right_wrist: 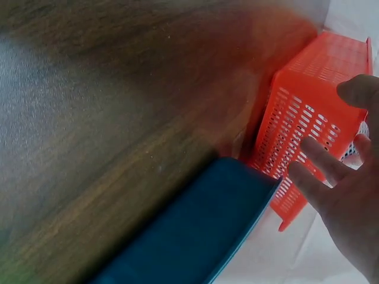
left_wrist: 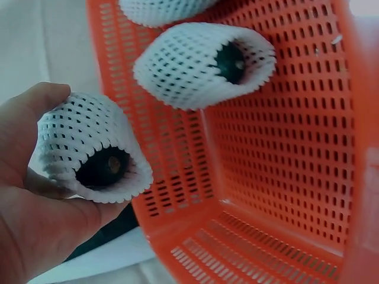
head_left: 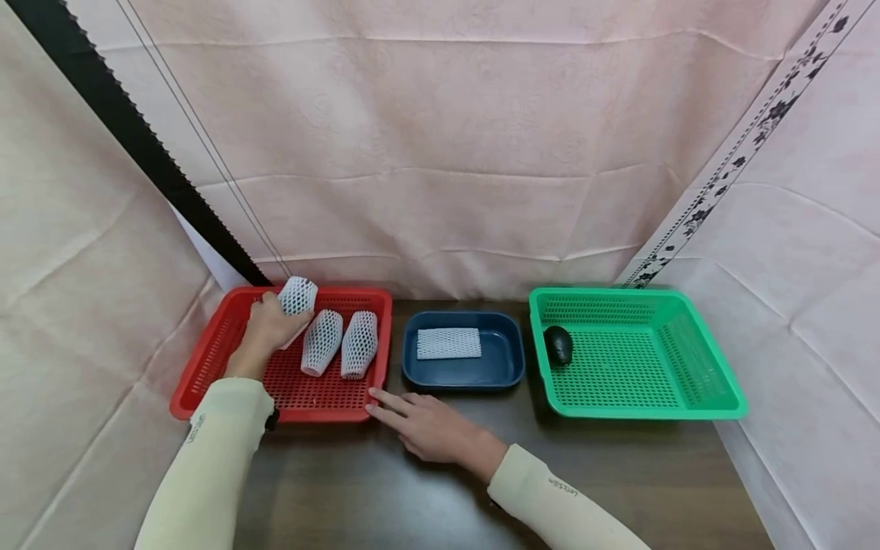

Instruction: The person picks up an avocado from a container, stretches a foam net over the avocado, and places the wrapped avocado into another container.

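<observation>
My left hand [head_left: 268, 327] grips an avocado in a white foam net [left_wrist: 89, 145] at the left of the red basket [head_left: 312, 415]. Its dark end with a stem scar shows inside the net's mouth in the left wrist view. Beside it, two more netted avocados [head_left: 321, 343] [head_left: 360, 345] lie in the basket. At the basket's front right corner, my right hand [head_left: 436, 429] has its fingers extended, fingertips right at the rim. In the right wrist view those fingers [right_wrist: 320, 160] are spread and hold nothing.
A dark blue tray [head_left: 464, 382] with an empty white foam net [head_left: 449, 344] in it stands between the baskets. To the right is a green basket [head_left: 639, 413], with a bare dark avocado [head_left: 558, 345] at its left side. Cloth walls [head_left: 447, 153] enclose the wooden table [head_left: 385, 496].
</observation>
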Motion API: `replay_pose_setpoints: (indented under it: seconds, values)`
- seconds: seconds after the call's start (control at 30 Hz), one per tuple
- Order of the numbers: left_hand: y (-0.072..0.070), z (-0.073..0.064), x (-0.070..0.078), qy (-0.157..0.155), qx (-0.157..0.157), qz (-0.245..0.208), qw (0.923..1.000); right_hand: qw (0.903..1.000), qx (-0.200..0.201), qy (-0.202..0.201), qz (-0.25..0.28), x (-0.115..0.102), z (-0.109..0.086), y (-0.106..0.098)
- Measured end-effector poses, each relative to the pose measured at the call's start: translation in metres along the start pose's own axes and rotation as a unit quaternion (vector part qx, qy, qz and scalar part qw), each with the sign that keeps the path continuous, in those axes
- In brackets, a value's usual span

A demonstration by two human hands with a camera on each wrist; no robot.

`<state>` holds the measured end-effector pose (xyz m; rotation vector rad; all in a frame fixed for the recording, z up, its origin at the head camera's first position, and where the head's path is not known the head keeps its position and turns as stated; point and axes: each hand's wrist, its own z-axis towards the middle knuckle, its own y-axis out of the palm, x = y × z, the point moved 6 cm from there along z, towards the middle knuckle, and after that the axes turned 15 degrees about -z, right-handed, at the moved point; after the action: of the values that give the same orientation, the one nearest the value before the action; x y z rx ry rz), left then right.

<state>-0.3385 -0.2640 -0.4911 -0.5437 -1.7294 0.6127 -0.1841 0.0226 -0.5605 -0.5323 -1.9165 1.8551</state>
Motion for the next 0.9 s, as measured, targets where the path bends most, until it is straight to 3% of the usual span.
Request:
replay_pose_setpoints:
  seconds: [0.4,0.77,0.9]
  values:
    - [0.007,0.011,-0.031,-0.072,-0.085,0.032,0.9932,0.9995,-0.021,0.003,0.021,0.0,-0.001,0.01]
    - [0.011,0.017,-0.047,-0.117,-0.12,0.057,0.9843,0.9985,-0.031,-0.01,0.044,-0.002,-0.001,0.011]
    - [0.018,0.02,-0.051,-0.138,-0.139,0.044,0.9797,0.9985,-0.023,-0.016,0.047,-0.001,-0.001,0.01]
